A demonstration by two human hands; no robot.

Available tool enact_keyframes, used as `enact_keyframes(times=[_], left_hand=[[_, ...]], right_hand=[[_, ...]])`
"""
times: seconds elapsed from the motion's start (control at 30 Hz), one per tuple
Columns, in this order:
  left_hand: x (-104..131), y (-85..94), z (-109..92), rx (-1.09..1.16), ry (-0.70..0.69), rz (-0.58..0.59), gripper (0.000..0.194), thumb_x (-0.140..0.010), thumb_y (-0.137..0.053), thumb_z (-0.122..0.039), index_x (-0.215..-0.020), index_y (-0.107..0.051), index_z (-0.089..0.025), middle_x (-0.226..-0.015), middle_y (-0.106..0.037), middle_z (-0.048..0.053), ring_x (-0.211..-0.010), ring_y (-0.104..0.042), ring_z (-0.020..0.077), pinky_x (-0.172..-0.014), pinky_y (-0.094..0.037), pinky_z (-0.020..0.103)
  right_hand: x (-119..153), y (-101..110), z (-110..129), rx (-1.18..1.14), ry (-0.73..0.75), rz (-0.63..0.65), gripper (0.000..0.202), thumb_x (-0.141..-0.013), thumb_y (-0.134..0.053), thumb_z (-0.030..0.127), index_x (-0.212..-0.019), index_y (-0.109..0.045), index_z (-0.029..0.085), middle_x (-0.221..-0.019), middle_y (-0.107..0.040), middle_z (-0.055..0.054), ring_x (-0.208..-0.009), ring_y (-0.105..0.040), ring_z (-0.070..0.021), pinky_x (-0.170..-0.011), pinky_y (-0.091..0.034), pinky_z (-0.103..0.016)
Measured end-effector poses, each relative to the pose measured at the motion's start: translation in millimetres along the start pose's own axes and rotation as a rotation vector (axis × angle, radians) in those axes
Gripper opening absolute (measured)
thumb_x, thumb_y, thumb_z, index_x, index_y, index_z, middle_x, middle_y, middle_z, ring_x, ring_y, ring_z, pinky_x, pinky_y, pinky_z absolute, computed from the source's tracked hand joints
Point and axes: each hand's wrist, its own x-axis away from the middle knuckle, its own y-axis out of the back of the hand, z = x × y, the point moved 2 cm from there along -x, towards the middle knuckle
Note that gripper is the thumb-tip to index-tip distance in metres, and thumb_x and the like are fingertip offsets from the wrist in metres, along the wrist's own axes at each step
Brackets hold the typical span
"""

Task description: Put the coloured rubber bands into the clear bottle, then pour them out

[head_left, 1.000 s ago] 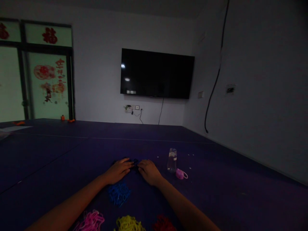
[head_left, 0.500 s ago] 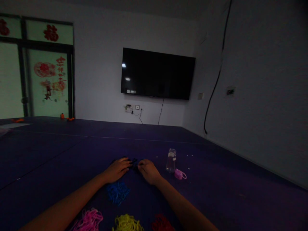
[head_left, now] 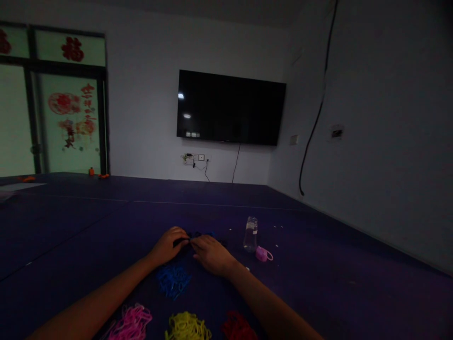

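Note:
My left hand [head_left: 170, 245] bends over a pile of dark strands [head_left: 205, 234], its thumb and fingers closed on some of them; the exact hold is hard to see in the dim light. Beside it my right hand [head_left: 213, 255] reaches in from the right. Its fingers lie over the near side of the pile, with the thumb apart from them and the fingertips close to those of my left hand. Nearer to me is a heap of blue loops [head_left: 173, 281] that look like cords or elastic bands, touched by neither hand.
Pink loops [head_left: 130, 323], yellow loops [head_left: 187, 327] and red loops [head_left: 238, 326] lie along the near edge of the view. A clear bottle [head_left: 250, 234] stands right of my hands by a pink lid [head_left: 262, 254] on the purple tabletop [head_left: 318, 264].
My left hand has gone from lying flat to a closed grip. My right hand has moved slightly left, its fingers now stretched over the dark strands.

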Motion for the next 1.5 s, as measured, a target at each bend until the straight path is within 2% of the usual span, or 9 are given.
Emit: enact_keyframes(times=[0.23,0.4,0.6,0.7,0.87,0.97,1.13,1.3,1.5], left_hand=[[-4.0,-1.1,-4.9,0.067,0.046,0.010,0.020,-0.087,-0.048,-0.026,-0.077,-0.064,-0.019,-0.082,-0.065,0.005,-0.085,-0.056,0.0183,-0.080,-0.045,0.033],[-4.4,-0.1,4.4,0.178,0.200,0.176,0.018,-0.081,-0.049,-0.023,-0.069,-0.062,-0.018,-0.076,-0.062,0.003,-0.079,-0.054,0.0174,-0.076,-0.042,0.029],[-2.3,12.3,9.0,0.315,0.178,0.448,0.028,-0.071,-0.055,-0.027,-0.045,-0.058,-0.018,-0.051,-0.052,-0.001,-0.059,-0.052,0.0128,-0.062,-0.041,0.023],[-4.2,17.0,10.1,0.343,0.180,0.489,0.031,-0.071,-0.054,-0.030,-0.042,-0.057,-0.018,-0.050,-0.051,0.000,-0.057,-0.052,0.0132,-0.056,-0.040,0.023],[-7.9,12.1,13.5,0.262,0.229,0.310,0.039,-0.078,-0.046,-0.034,-0.043,-0.049,-0.017,-0.052,-0.048,-0.001,-0.051,-0.045,0.0112,-0.052,-0.037,0.024],[-4.8,7.5,10.8,0.155,0.228,0.156,0.036,-0.082,-0.046,-0.033,-0.050,-0.052,-0.018,-0.057,-0.050,0.000,-0.061,-0.047,0.0139,-0.061,-0.038,0.026],[3.1,6.6,3.1,-0.205,0.040,-0.022,0.033,-0.086,-0.045,-0.027,-0.056,-0.055,-0.019,-0.060,-0.056,0.003,-0.066,-0.050,0.0167,-0.063,-0.038,0.029],[3.5,8.3,6.2,-0.274,0.045,-0.050,0.035,-0.088,-0.043,-0.024,-0.056,-0.056,-0.018,-0.061,-0.058,0.003,-0.066,-0.052,0.0163,-0.063,-0.040,0.028],[3.0,6.4,3.6,-0.279,0.023,0.007,0.033,-0.088,-0.045,-0.023,-0.057,-0.057,-0.019,-0.062,-0.058,0.003,-0.069,-0.053,0.0163,-0.062,-0.039,0.027]], right_hand=[[0.6,1.0,3.0,-0.002,0.041,0.007,0.035,-0.090,-0.047,0.025,-0.124,-0.050,0.016,-0.118,-0.058,-0.010,-0.106,-0.053,-0.0214,-0.096,-0.039,-0.036],[2.9,1.4,3.8,-0.001,0.002,-0.022,0.029,-0.093,-0.041,0.028,-0.115,-0.056,0.017,-0.115,-0.059,-0.009,-0.102,-0.055,-0.0201,-0.091,-0.041,-0.033],[7.8,3.0,-16.2,0.048,-0.476,-0.127,0.041,-0.097,-0.027,0.028,-0.082,-0.064,0.016,-0.084,-0.066,-0.010,-0.084,-0.060,-0.0200,-0.078,-0.042,-0.031],[12.6,0.4,-29.2,0.039,-0.728,-0.160,0.048,-0.097,-0.023,0.032,-0.079,-0.065,0.016,-0.080,-0.067,-0.011,-0.079,-0.062,-0.0201,-0.072,-0.042,-0.030],[17.6,-8.9,-42.5,-0.043,-0.872,-0.139,0.050,-0.097,-0.022,0.033,-0.086,-0.067,0.016,-0.084,-0.069,-0.012,-0.080,-0.064,-0.0212,-0.069,-0.042,-0.029],[16.6,-12.9,-44.6,-0.060,-0.805,-0.112,0.047,-0.096,-0.025,0.032,-0.088,-0.069,0.016,-0.086,-0.069,-0.013,-0.086,-0.064,-0.0213,-0.073,-0.042,-0.029],[11.8,-14.6,-39.7,-0.089,-0.685,-0.014,0.042,-0.096,-0.030,0.033,-0.091,-0.068,0.017,-0.093,-0.069,-0.010,-0.099,-0.059,-0.0201,-0.084,-0.038,-0.028],[9.9,-14.4,-34.7,-0.072,-0.647,0.066,0.039,-0.095,-0.029,0.030,-0.097,-0.066,0.015,-0.103,-0.066,-0.012,-0.107,-0.054,-0.0238,-0.087,-0.036,-0.034],[11.3,-19.4,-41.1,-0.190,-0.657,-0.017,0.035,-0.094,-0.032,0.024,-0.097,-0.066,0.015,-0.102,-0.066,-0.012,-0.105,-0.056,-0.0222,-0.088,-0.037,-0.031]])
